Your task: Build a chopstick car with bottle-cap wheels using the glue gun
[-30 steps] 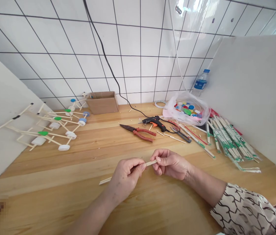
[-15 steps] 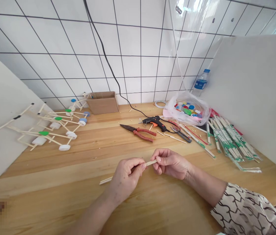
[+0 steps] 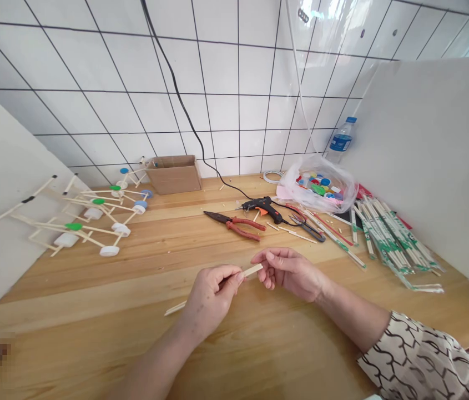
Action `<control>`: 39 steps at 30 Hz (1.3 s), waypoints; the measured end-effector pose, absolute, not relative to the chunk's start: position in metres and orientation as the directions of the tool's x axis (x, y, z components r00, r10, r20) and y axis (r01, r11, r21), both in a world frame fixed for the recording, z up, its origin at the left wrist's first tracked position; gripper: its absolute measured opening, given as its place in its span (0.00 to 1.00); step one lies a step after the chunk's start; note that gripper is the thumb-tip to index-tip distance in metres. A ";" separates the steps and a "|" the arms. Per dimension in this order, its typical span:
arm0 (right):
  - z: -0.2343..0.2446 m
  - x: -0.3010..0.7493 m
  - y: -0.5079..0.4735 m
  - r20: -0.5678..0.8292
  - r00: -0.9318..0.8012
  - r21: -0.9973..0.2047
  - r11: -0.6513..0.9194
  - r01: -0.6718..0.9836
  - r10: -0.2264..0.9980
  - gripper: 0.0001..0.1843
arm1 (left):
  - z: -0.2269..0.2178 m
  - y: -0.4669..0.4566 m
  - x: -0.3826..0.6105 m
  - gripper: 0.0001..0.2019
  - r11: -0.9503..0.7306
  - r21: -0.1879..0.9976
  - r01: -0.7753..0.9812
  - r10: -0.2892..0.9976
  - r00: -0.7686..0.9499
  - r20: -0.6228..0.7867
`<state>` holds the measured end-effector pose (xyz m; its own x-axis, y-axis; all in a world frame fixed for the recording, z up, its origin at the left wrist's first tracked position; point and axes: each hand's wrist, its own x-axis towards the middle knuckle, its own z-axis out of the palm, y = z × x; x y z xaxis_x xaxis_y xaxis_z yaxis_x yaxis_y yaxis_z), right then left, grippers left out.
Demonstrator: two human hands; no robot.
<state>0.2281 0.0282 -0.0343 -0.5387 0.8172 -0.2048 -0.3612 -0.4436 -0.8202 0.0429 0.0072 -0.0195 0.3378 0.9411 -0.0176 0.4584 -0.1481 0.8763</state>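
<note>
My left hand point(image 3: 213, 297) is closed around a pair of pale wooden chopsticks point(image 3: 253, 270), pinching them between thumb and forefinger. Their front ends stick out past the fingertips, and the back ends come out on the other side of the hand, low over the wooden table. The middle of the chopsticks is hidden in the palm. Just beyond the front ends, my right hand point(image 3: 290, 272) has its thumb and forefinger apart, the other fingers loosely curled. It is very close to the chopstick ends, and I see nothing held in it.
Pliers point(image 3: 234, 225), a glue gun point(image 3: 263, 208) and scissors point(image 3: 311, 229) lie ahead. Wrapped chopsticks point(image 3: 401, 233) and a bag of bottle caps point(image 3: 319, 186) are at the right, before a bottle point(image 3: 341, 141). Stick-and-cap models point(image 3: 92, 222) stand left of a cardboard box point(image 3: 175, 175).
My right thumb and forefinger have come off the front ends of the chopsticks and spread apart. My left hand has shifted slightly left with the chopsticks.
</note>
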 end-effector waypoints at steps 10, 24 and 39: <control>-0.033 0.226 0.018 0.138 -0.396 -0.915 0.270 0.299 0.908 0.15 | -0.019 0.005 0.045 0.15 -0.232 0.798 0.556 0.943 0.331 0.043; -0.036 0.225 0.017 0.246 -0.524 -0.662 0.537 0.524 0.815 0.10 | -0.030 0.004 0.046 0.14 -0.361 0.625 0.692 0.909 0.410 0.072; -0.047 0.233 0.026 0.364 -0.440 -0.572 0.570 0.590 0.821 0.11 | -0.039 0.013 0.041 0.14 -0.280 0.688 0.670 0.922 0.387 -0.002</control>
<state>0.2330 0.0264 -0.0474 -0.4398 0.8209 0.3644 0.5901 0.5700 -0.5718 0.0411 0.0128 -0.0390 0.3867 0.9222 -0.0016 0.6699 -0.2797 0.6878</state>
